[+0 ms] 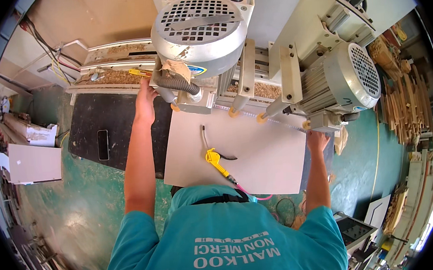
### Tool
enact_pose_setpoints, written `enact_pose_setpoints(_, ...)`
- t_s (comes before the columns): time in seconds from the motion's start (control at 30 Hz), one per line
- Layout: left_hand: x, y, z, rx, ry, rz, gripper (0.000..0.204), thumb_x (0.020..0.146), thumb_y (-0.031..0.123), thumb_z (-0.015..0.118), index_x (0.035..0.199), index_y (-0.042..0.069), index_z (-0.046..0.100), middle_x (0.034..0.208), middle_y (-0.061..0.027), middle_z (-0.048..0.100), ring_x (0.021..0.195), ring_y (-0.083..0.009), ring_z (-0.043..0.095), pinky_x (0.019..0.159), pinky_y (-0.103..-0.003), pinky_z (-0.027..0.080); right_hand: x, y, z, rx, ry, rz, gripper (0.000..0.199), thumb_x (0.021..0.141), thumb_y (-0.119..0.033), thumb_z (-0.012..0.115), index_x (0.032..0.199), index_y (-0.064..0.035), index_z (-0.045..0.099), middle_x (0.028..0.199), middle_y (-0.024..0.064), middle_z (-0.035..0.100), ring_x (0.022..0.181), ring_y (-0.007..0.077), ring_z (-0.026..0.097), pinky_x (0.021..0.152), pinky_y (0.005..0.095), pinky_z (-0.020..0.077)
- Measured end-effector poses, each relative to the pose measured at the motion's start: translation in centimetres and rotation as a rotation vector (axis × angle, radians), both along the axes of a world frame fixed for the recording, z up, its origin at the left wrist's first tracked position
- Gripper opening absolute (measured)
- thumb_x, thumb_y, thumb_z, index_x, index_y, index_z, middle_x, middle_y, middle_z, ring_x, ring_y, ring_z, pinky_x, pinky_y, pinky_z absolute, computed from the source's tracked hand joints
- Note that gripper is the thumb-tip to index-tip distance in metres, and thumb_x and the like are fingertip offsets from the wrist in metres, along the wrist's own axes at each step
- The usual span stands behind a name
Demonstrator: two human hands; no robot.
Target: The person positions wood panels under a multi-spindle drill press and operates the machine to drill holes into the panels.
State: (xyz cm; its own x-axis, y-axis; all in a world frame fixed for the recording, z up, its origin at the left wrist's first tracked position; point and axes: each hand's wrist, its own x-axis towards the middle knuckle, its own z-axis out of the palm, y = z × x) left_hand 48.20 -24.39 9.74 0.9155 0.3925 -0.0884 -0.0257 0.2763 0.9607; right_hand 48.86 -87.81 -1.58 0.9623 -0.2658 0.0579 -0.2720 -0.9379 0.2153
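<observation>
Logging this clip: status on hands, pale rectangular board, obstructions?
Left hand beside left grey metal motor. Right hand near far right corner of board; grips unclear. Yellow air blow gun lying on it.

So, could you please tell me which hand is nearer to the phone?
Left: the left hand is beyond and right of the phone; the right hand is across the pale board.

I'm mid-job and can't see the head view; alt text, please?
A person's left hand is beside the left motor unit, the right hand near the right motor unit, by the far right corner of a pale panel. A yellow air blow gun lies on the panel; a smartphone lies on the black tabletop at left.
</observation>
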Motion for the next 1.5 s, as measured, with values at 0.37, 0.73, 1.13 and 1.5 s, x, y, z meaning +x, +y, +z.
enact_pose_setpoints(0.37, 0.7, -2.3, -0.4, -0.285, -0.208, -0.009, 0.110, 0.086, 0.084, 0.024, 0.145, -0.009, 0.035, 0.155, -0.0132, 0.034, 0.144, -0.0273, 0.028, 0.119, -0.040, 0.015, 1.8, 1.9, 0.9, 0.030, -0.217, 0.033, 0.052, 0.087, -0.036, 0.061, 0.136, -0.0186, 0.054, 0.141, 0.0058, 0.054, 0.137, 0.0251, 0.042, 0.109, 0.0456, 0.0276)
enact_pose_setpoints(0.73, 0.3, -0.3, 1.0, 0.238, -0.267, -0.361, 0.097, 0.092, 0.076, 0.023, 0.152, 0.000, 0.027, 0.157, -0.0115, 0.031, 0.146, -0.0244, 0.024, 0.120, -0.040, 0.012, 2.8, 1.2, 1.6, -0.026, -0.146, 0.104, 0.052, 0.087, -0.037, 0.059, 0.135, -0.0179, 0.055, 0.140, 0.0084, 0.054, 0.134, 0.0281, 0.044, 0.109, 0.0503, 0.0270)
enact_pose_setpoints(1.13, -0.7, 1.6, 0.8, 0.061, -0.312, -0.134, 0.092, 0.094, 0.074, 0.009, 0.156, 0.007, 0.020, 0.161, -0.0157, 0.019, 0.150, -0.0268, 0.016, 0.122, -0.041, 0.008, 2.8, -0.3, 0.4, 0.004, -0.165, 0.161, 0.043, 0.088, -0.038, 0.058, 0.125, -0.0157, 0.062, 0.132, 0.0111, 0.060, 0.128, 0.0313, 0.050, 0.108, 0.0517, 0.0286)
enact_pose_setpoints(1.5, -8.3, 1.2, -1.7, 0.092, -0.157, -0.240, 0.071, 0.103, 0.054, 0.030, 0.147, -0.001, 0.038, 0.150, -0.0160, 0.043, 0.142, -0.0281, 0.036, 0.119, -0.042, 0.020, -1.9, 0.9, 2.4, 0.067, 0.222, 0.059, 0.032, 0.092, -0.041, 0.053, 0.107, -0.0198, 0.071, 0.106, 0.0037, 0.072, 0.104, 0.0279, 0.065, 0.098, 0.0517, 0.0404)
